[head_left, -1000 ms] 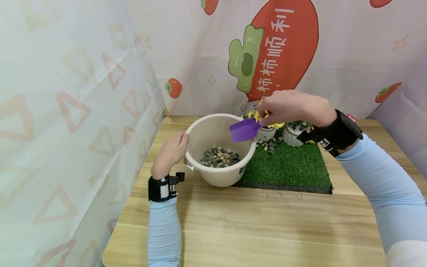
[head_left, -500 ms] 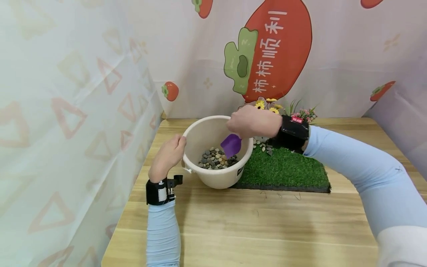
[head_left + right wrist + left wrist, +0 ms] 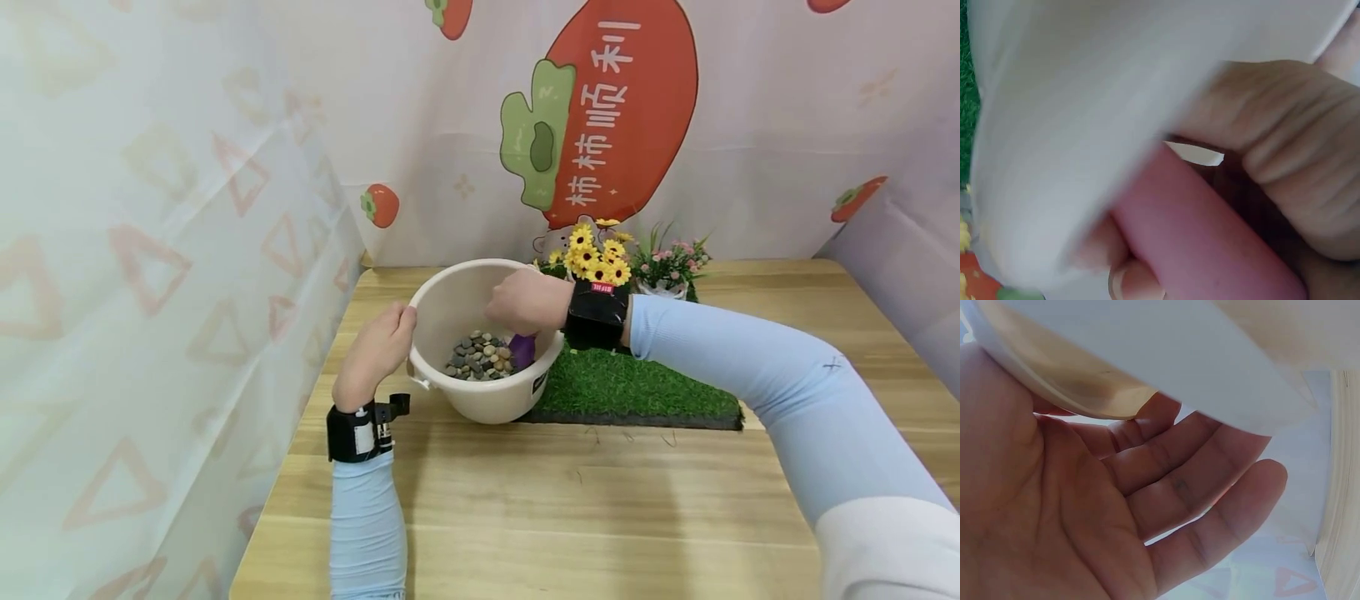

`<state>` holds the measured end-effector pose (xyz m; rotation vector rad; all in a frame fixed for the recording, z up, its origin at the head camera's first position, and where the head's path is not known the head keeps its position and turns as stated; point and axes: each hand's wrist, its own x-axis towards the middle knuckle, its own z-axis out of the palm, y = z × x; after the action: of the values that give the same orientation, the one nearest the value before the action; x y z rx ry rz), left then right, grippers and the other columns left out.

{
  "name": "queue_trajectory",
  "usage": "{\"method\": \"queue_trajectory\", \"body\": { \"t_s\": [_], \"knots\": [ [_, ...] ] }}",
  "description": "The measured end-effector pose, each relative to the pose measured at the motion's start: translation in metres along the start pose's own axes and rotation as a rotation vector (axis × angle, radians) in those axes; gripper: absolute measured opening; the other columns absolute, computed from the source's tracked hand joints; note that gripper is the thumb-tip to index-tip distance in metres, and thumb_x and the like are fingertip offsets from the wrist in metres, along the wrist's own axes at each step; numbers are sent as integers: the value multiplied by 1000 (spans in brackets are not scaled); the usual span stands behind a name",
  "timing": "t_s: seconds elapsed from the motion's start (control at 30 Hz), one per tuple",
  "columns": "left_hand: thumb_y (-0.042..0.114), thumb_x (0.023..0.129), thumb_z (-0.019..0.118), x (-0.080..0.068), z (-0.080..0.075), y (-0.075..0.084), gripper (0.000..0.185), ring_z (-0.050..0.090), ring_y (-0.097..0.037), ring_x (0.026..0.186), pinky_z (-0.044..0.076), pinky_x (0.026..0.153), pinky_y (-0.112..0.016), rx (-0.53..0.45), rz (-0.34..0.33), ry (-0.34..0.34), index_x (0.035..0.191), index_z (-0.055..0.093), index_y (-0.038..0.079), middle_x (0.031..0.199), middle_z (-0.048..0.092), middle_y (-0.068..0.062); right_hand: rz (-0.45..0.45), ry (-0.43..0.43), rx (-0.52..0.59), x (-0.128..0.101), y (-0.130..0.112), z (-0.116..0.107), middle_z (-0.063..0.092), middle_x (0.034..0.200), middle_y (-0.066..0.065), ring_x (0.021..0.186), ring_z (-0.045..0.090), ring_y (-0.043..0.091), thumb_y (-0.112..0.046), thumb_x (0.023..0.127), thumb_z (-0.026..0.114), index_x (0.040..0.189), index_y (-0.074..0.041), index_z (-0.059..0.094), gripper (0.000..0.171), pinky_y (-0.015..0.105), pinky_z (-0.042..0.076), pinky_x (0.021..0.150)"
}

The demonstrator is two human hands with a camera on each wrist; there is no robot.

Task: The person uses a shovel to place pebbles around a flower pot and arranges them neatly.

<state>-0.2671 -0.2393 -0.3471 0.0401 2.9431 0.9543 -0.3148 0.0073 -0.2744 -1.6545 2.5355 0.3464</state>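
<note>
A cream bucket (image 3: 487, 403) stands on the table with grey and tan pebbles (image 3: 477, 357) at its bottom. My left hand (image 3: 377, 350) grips the left side of its rim; in the left wrist view the fingers (image 3: 1175, 481) lie beneath the rim. Inside the bucket, my right hand (image 3: 528, 302) holds a small shovel with a purple scoop (image 3: 523, 350), which reaches down to the right side of the pebbles. The right wrist view shows the shovel's pink handle (image 3: 1204, 231) within the curled fingers, partly hidden by the blurred bucket rim.
A mat of artificial grass (image 3: 637, 387) lies right of the bucket. Behind the right wrist are yellow flowers (image 3: 596, 254) and a pot of pink flowers (image 3: 667, 271). The wooden table (image 3: 555, 508) runs back to a printed cloth wall (image 3: 442, 100).
My right hand has come left and down from above the flowerpots into the bucket, bringing the shovel's scoop to the pebbles. The left hand keeps its grip on the rim.
</note>
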Motion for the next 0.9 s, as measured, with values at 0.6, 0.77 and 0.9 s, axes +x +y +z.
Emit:
{"method": "queue_trajectory", "body": {
  "t_s": [0.6,0.77,0.9],
  "knots": [
    [44,105,19,2,-3,0,54,61,-30,97,46,77,-38,16,11,-14,131,49,6,117,64,-16,-15,-227,224,19,11,27,46,66,-4,63,37,13,-3,85,66,69,-18,56,25,27,27,58],
    [44,106,20,1,-3,2,53,60,-29,95,45,76,-38,14,8,-21,128,50,7,114,64,-16,-30,-200,270,18,12,42,55,75,-4,67,44,13,-11,87,69,81,-16,65,9,27,33,63],
    [43,106,20,1,-1,3,53,60,-30,98,46,78,-39,13,3,-26,131,49,7,116,64,-16,-25,-189,293,19,12,51,43,65,-4,61,36,12,-6,84,65,69,-17,56,21,28,26,59]
  ]
}}
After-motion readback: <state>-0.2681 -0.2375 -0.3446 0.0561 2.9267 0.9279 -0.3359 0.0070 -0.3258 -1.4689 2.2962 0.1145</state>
